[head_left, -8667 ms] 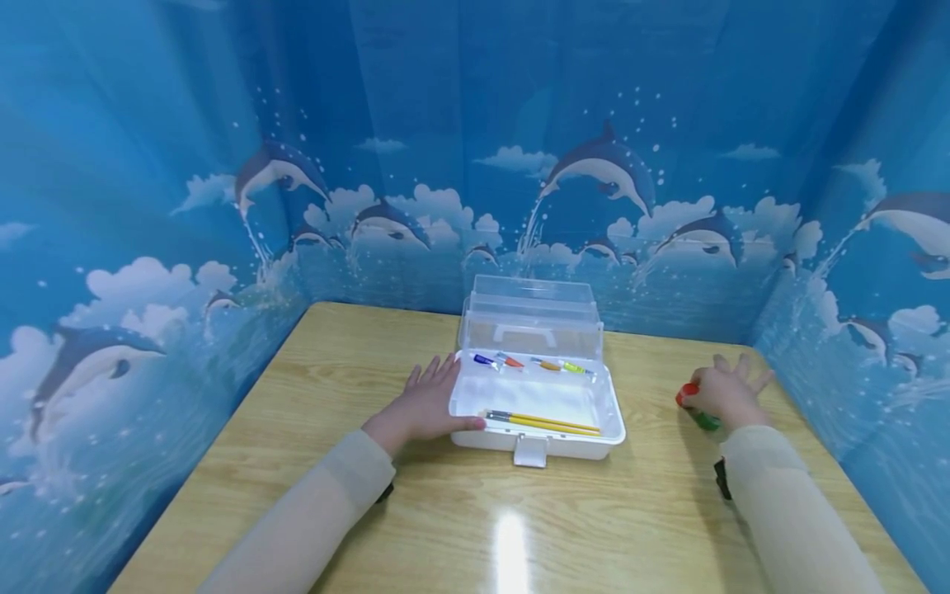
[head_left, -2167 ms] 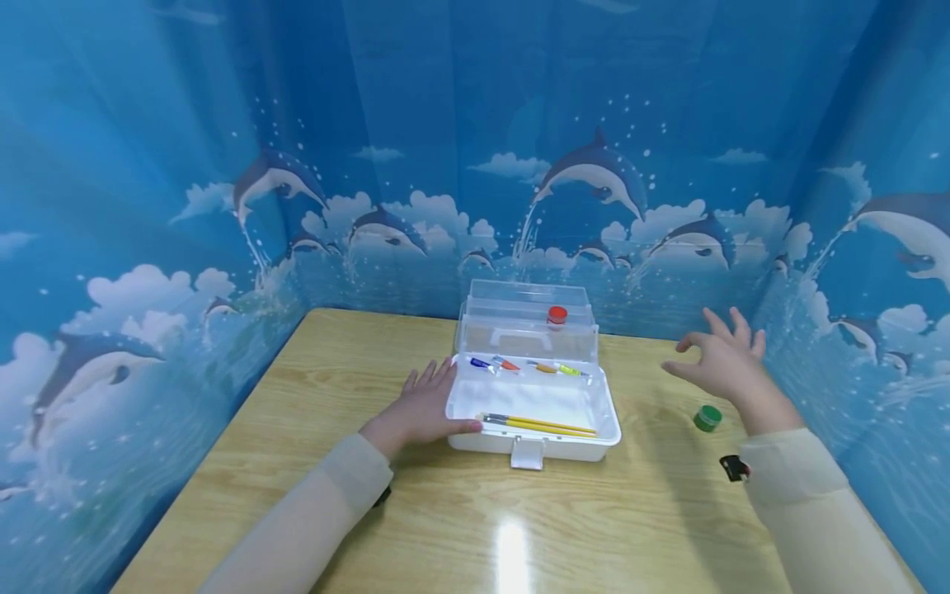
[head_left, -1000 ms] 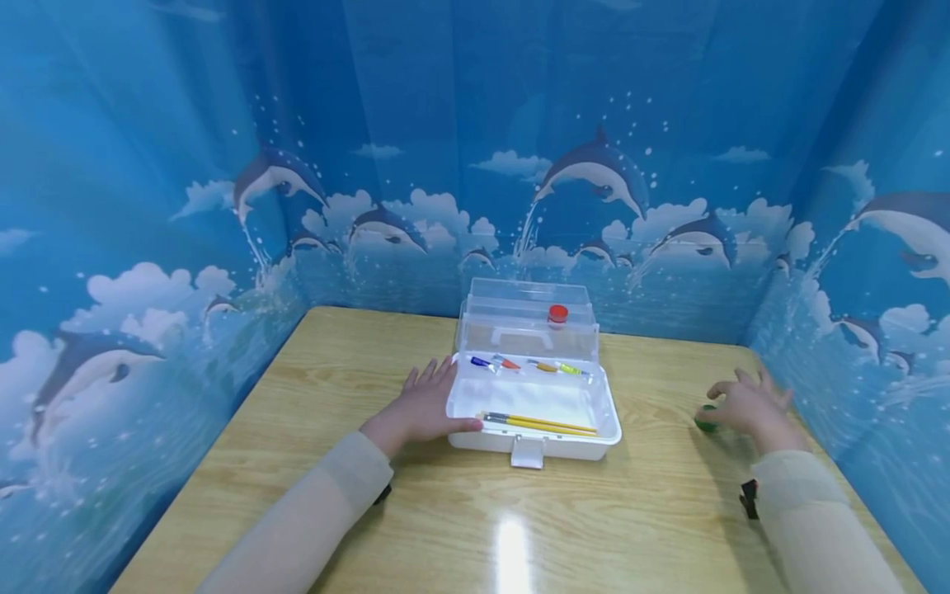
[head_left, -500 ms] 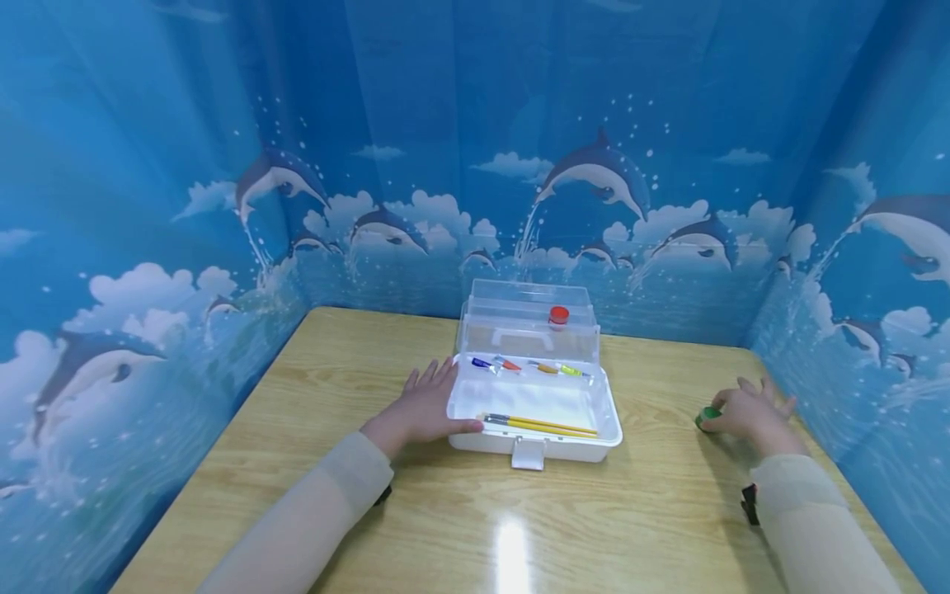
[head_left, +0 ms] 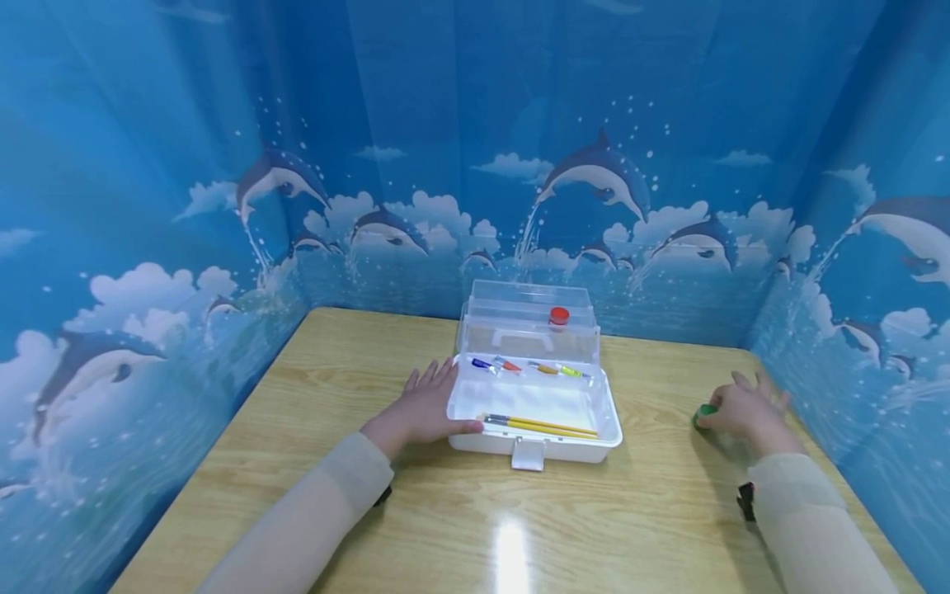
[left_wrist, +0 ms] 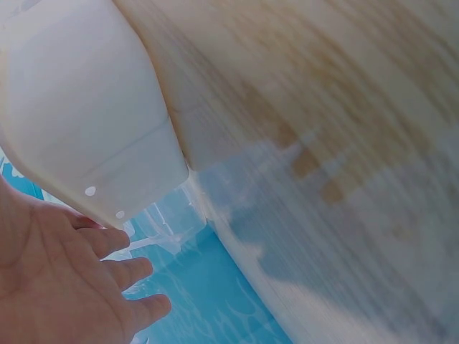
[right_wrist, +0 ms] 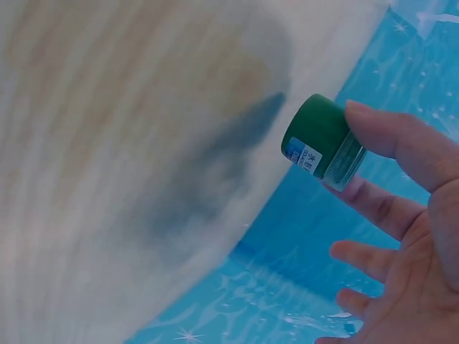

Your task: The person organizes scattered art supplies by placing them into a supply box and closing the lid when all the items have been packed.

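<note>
My right hand [head_left: 745,411] pinches a small green paint jar [head_left: 703,415] between thumb and index finger at the right of the table; the other fingers are spread. In the right wrist view the jar [right_wrist: 315,136] has a green body, a white-and-blue label and a clear end. My left hand [head_left: 419,406] rests against the left side of a white plastic box [head_left: 571,450], its thumb on the front rim and its fingers straight. The box stands open with its clear lid [head_left: 530,293] raised. A red paint jar [head_left: 559,317] sits in the clear rear section.
Inside the box, yellow paintbrushes [head_left: 545,426] lie along the front. Several small paint tubes, among them a purple tube [head_left: 481,362] and a yellow tube [head_left: 571,370], lie along the back. A dolphin-print curtain [head_left: 416,148] encloses the wooden table [head_left: 594,520] behind and at both sides.
The red jar, earlier at my right hand, moved into the box's clear rear section. My right hand came back to the green jar and took hold of it. My left hand stayed put.
</note>
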A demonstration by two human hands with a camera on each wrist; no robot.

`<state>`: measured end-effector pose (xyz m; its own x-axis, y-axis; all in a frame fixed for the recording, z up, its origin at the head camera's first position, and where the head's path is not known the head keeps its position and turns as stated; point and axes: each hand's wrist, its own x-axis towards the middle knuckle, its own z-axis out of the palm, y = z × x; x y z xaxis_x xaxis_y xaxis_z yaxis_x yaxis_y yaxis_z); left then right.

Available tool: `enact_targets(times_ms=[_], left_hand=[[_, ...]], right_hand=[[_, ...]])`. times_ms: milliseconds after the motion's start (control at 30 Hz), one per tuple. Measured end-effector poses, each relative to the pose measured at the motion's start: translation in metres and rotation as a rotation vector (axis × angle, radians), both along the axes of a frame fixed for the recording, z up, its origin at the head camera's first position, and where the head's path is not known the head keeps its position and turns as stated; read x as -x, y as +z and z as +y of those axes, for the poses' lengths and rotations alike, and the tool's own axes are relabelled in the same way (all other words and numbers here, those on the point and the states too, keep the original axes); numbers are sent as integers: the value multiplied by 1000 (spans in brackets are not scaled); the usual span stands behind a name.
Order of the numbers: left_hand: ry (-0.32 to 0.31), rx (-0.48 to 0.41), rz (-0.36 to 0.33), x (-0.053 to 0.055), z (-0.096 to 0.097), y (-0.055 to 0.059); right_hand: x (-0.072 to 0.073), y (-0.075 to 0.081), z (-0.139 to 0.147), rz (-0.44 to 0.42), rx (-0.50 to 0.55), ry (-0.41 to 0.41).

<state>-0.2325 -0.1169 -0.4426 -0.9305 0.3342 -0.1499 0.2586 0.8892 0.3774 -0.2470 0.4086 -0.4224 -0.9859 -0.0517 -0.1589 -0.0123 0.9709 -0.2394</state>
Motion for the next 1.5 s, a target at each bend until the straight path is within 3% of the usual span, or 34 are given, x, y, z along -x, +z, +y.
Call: enact_targets(times_ms=[467, 1100, 1500], left_hand=[[-2, 0, 1, 0, 0, -2], [-5, 5, 15, 1, 0, -4], [-11, 13, 9, 0, 0, -2]], right_hand=[[0, 43, -28, 46, 2, 7], [10, 100, -86, 217, 45, 38], [21, 126, -132, 309, 55, 61]])
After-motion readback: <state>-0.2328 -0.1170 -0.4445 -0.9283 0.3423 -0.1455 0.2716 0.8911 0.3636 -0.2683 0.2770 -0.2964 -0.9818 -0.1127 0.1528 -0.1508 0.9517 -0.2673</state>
